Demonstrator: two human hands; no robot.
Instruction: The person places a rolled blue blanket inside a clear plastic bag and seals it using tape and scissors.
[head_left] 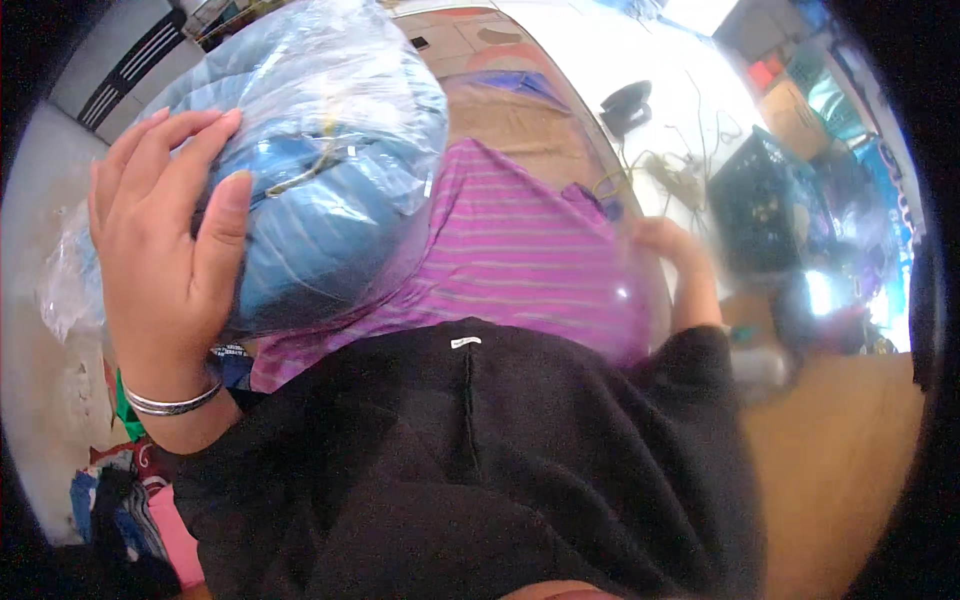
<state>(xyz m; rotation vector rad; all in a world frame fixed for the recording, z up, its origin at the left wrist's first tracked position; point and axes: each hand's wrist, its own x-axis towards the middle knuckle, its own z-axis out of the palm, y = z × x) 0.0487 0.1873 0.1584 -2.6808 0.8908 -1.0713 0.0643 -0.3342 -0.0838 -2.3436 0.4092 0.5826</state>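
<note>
A large clear plastic bag (340, 110) packed with folded light-blue fabric (300, 265) fills the upper left. My left hand (165, 235) lies on its left side, fingers spread and thumb apart, with a silver bangle at the wrist. Under and to the right of the bag spreads a purple cloth (520, 250) with thin grey stripes. At the cloth's right edge is my right hand (680, 250), slightly blurred, its fingers curled onto the cloth; its fingertips are partly hidden.
Beyond the cloth lies a brown wrapped package (525, 125). A black clothes iron (627, 105) and tangled cords (675, 170) rest on a white surface at the right. Farther right stands a dark crate (755, 205). Piled clothes (120, 500) are at the lower left.
</note>
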